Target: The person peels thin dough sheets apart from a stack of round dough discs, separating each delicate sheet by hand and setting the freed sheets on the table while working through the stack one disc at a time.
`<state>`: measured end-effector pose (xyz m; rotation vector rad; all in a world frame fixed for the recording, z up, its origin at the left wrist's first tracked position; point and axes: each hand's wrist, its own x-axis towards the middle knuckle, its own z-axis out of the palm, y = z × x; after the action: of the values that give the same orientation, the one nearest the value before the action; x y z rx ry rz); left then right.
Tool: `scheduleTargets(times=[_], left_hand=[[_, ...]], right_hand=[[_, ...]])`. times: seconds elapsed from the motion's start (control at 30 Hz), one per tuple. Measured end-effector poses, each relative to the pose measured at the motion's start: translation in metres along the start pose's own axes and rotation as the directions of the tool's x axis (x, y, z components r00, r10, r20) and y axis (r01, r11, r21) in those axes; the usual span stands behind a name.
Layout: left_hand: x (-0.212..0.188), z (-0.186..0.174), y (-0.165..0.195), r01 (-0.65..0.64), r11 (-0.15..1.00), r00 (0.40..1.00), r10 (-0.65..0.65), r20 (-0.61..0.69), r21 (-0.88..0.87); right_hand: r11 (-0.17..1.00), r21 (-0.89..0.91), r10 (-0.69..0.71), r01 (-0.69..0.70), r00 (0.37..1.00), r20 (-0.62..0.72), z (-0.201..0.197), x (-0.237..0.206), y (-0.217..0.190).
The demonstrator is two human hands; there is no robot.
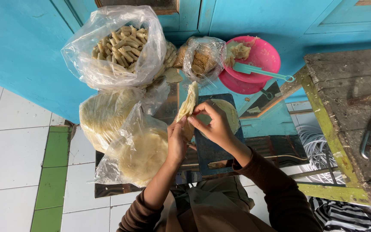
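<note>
My left hand [176, 141] and my right hand [214, 124] both pinch a thin, pale dough wrapper [188, 101] that stands upright between them, just above a dark board [213, 150]. Another round wrapper [228, 112] lies flat on that board behind my right hand. A clear bag of round wrappers [140, 152] sits right beside my left hand.
At the back, a clear bag of rolled snacks [119, 47], a small bag of brown filling [201, 60], and a pink bowl [260, 56] with a teal spatula [258, 71]. A second wrapper bag [101, 116] lies left. A worn wooden bench [348, 107] stands right, a turquoise wall [18, 47] behind.
</note>
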<state>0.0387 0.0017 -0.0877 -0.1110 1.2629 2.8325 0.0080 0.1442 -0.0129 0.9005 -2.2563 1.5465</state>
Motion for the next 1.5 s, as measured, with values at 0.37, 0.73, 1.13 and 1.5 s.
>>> scheduleTargets(times=[0.37,0.73,1.13,1.5], left_hand=[[0.001,0.003,-0.003,-0.108,0.959,0.994,0.111,0.002,0.262],[0.007,0.013,0.006,-0.065,0.946,0.991,0.099,-0.093,0.317],[0.052,0.073,-0.007,-0.238,0.970,0.967,0.241,-0.080,0.045],[0.057,0.075,-0.010,-0.062,0.996,0.992,0.068,-0.107,0.063]], right_hand=[[0.913,0.237,0.340,-0.332,0.940,0.004,0.001,-0.013,0.044],[0.979,0.124,0.151,-0.159,0.985,0.079,-0.010,-0.007,0.039],[0.684,0.659,0.372,-0.314,0.927,0.055,-0.082,0.013,0.093],[0.260,0.906,0.655,-0.334,0.750,0.089,-0.070,-0.010,0.105]])
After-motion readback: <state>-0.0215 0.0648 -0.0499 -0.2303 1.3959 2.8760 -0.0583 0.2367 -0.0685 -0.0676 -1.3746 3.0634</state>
